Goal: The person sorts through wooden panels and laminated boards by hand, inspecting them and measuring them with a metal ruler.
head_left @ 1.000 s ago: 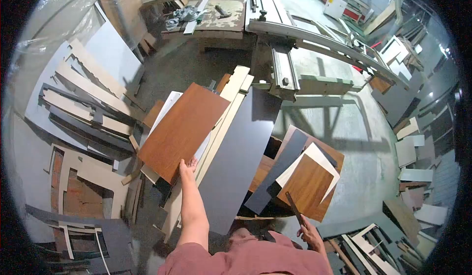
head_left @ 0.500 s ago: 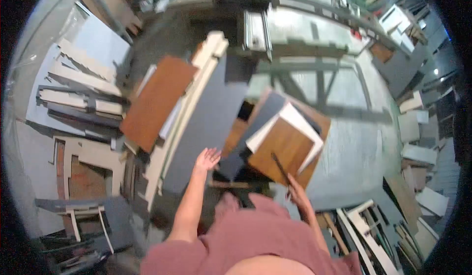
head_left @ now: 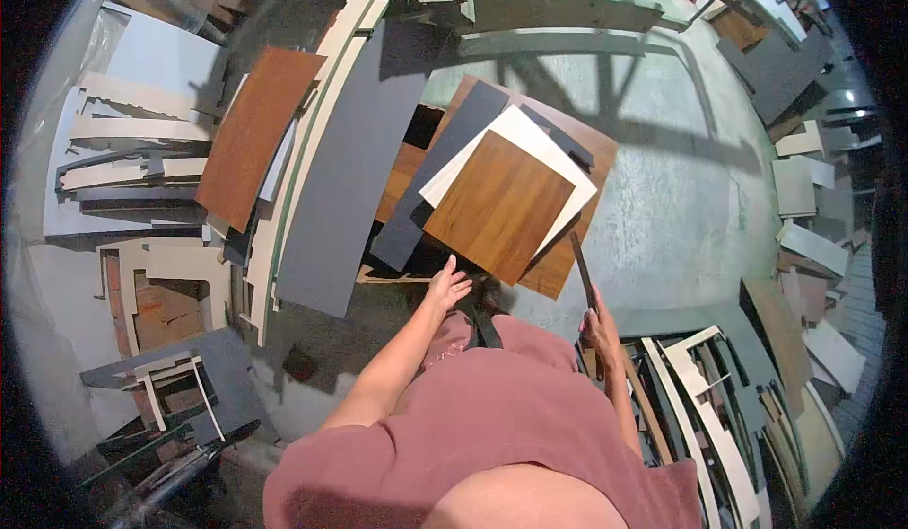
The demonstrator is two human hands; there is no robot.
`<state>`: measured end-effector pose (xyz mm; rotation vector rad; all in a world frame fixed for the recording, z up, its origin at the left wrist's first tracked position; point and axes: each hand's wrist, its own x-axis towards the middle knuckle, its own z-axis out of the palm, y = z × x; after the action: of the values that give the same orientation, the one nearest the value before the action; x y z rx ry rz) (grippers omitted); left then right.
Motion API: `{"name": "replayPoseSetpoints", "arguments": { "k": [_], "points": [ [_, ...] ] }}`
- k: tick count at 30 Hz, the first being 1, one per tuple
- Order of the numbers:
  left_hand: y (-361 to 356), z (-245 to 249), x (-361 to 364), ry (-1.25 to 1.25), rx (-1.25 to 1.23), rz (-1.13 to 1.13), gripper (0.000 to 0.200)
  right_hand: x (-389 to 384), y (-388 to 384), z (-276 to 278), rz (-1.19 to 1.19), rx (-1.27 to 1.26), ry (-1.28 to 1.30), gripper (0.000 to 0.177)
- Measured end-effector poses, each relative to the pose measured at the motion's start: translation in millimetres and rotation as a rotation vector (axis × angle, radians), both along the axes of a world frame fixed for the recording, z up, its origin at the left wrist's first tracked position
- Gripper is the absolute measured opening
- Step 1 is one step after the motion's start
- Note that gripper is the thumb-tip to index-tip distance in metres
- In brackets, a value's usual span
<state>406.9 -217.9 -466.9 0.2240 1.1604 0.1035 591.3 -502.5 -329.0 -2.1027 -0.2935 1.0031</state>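
Dusty-rose short-sleeved shirt (head_left: 473, 411), matching trousers (head_left: 532, 332) with pale marks (head_left: 452, 347) on 1 leg, 2 bare forearms (head_left: 402, 354).

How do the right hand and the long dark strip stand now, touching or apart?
Touching: the head view shows the right hand gripping the dark strip, which juts out forward beyond it.

Your brown panel (head_left: 501, 209) shows smooth, faintly shiny wood grain. Under the panel you see a smooth white sheet (head_left: 544, 153); left of the panel, a matt grey board (head_left: 353, 169); right of the panel, a matt dark strip (head_left: 583, 269). Your shirt (head_left: 492, 406) is cloth.
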Motion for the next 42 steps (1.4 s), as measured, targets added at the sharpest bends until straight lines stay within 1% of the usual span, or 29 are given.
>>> {"name": "replayPoseSetpoints", "arguments": {
  "k": [1, 2, 3, 4, 5, 7, 9, 12, 13, 15, 16, 19, 20, 21, 23, 24, 25, 26, 27, 28, 29, 31, 32, 33, 35, 36, 39, 40, 42],
  "points": [
    [-3.8, 1.2, 8.9, -0.012, 0.006, 0.002, 0.082, 2.4, -2.6, -0.6, 0.041, 0.040, -0.058, 0.049],
    [-5.5, 3.2, 18.0, -0.054, 0.032, 0.019, 0.082, 5.3, -8.4, 2.3, -0.023, -0.037, 0.085, 0.048],
    [-5.9, 4.6, 26.4, -0.096, 0.058, 0.036, 0.081, 6.4, -6.1, 10.0, -0.019, -0.027, 0.069, 0.048],
    [-5.6, 6.5, 34.0, -0.150, 0.054, 0.044, 0.089, 6.3, -5.8, 15.5, -0.014, -0.065, 0.054, 0.048],
    [-5.6, 8.8, 39.6, -0.164, 0.064, 0.048, 0.089, 6.5, -5.6, 21.0, -0.009, -0.103, 0.039, 0.048],
    [-5.0, 10.3, 44.7, -0.067, 0.099, 0.002, 0.066, 9.7, -4.0, 29.0, 0.003, -0.104, 0.019, 0.048],
    [-2.0, 12.8, 46.6, -0.025, 0.114, 0.010, 0.060, 14.0, -3.2, 30.7, 0.055, -0.074, -0.049, 0.049],
    [-0.9, 18.1, 50.7, -0.027, 0.282, 0.111, 0.059, 21.7, -3.9, 35.9, 0.034, -0.047, -0.016, 0.050],
    [1.0, 41.8, 53.4, -0.028, 0.288, 0.112, 0.059, 23.3, -5.6, 34.0, 0.034, -0.041, -0.016, 0.050],
    [7.9, 84.9, 55.6, 0.084, 0.540, -0.057, 0.056, 25.1, -4.8, 27.0, 0.065, -0.010, -0.072, 0.049],
    [11.3, 68.7, 56.0, -0.070, 0.687, 0.004, 0.054, 25.7, -4.9, 25.5, 0.069, -0.002, -0.069, 0.049],
    [28.3, 91.0, 67.0, -0.073, 0.723, 0.034, 0.054, 25.0, 4.0, 27.9, 0.067, 0.007, -0.029, 0.049],
    [28.3, 105.2, 74.0, -0.137, 0.719, 0.193, 0.049, 24.9, 8.7, 35.0, 0.151, -0.003, -0.198, 0.050],
    [31.9, 114.8, 78.7, -0.155, 0.774, 0.249, 0.044, 24.5, 14.8, 48.2, 0.231, -0.016, -0.368, 0.051],
    [31.4, 176.1, 75.4, -0.077, 0.962, 0.081, 0.039, 23.4, 38.7, 96.5, 0.256, 0.025, -0.419, 0.057],
    [38.2, 174.3, 73.0, 0.115, 1.155, -0.106, 0.032, 22.9, 49.4, 118.8, 0.310, 0.063, -0.496, 0.059],
    [38.9, 192.9, 69.9, 0.118, 1.171, -0.110, 0.032, 21.3, 59.9, 139.5, 0.362, 0.102, -0.571, 0.062],
    [34.5, 228.8, 66.4, 0.104, 1.366, -0.204, 0.031, 18.9, 71.1, 160.5, 0.354, 0.117, -0.570, 0.062],
    [29.4, 261.6, 64.2, 0.086, 1.560, -0.303, 0.030, 16.3, 81.7, 180.9, 0.407, 0.191, -0.745, 0.063],
    [25.7, 283.9, 63.2, 0.116, 1.591, -0.329, 0.028, 14.4, 89.8, 196.0, 0.455, 0.263, -0.922, 0.065],
    [24.5, 291.9, 62.6, 0.114, 1.609, -0.336, 0.028, 13.8, 95.6, 205.4, 0.439, 0.275, -0.926, 0.065],
    [21.1, 302.8, 59.5, 0.088, 1.697, -0.356, 0.040, 13.3, 105.2, 221.5, 0.563, 0.308, -1.103, 0.064],
    [19.6, 308.5, 56.8, 0.087, 1.668, -0.369, 0.054, 11.2, 108.3, 232.8, 0.595, 0.279, -1.166, 0.065],
    [19.4, 309.5, 54.4, 0.087, 1.681, -0.372, 0.054, 12.5, 109.7, 235.8, 0.585, 0.288, -1.170, 0.065],
    [19.5, 309.1, 51.1, 0.069, 1.796, -0.434, 0.064, 14.5, 111.0, 239.2, 0.607, 0.274, -1.199, 0.065],
    [19.0, 311.4, 50.5, 0.070, 1.801, -0.437, 0.064, 15.5, 110.2, 240.8, 0.602, 0.278, -1.199, 0.065],
    [16.4, 319.1, 49.3, 0.064, 1.795, -0.383, 0.046, 20.5, 106.0, 241.2, 0.634, 0.255, -1.221, 0.064],
    [17.8, 316.3, 48.4, 0.054, 1.800, -0.391, 0.046, 24.0, 105.9, 239.7, 0.632, 0.267, -1.220, 0.064],
    [19.4, 306.2, 40.0, 0.039, 1.828, -0.416, 0.033, 33.6, 105.1, 233.4, 0.617, 0.270, -1.220, 0.063]
  ]
}}
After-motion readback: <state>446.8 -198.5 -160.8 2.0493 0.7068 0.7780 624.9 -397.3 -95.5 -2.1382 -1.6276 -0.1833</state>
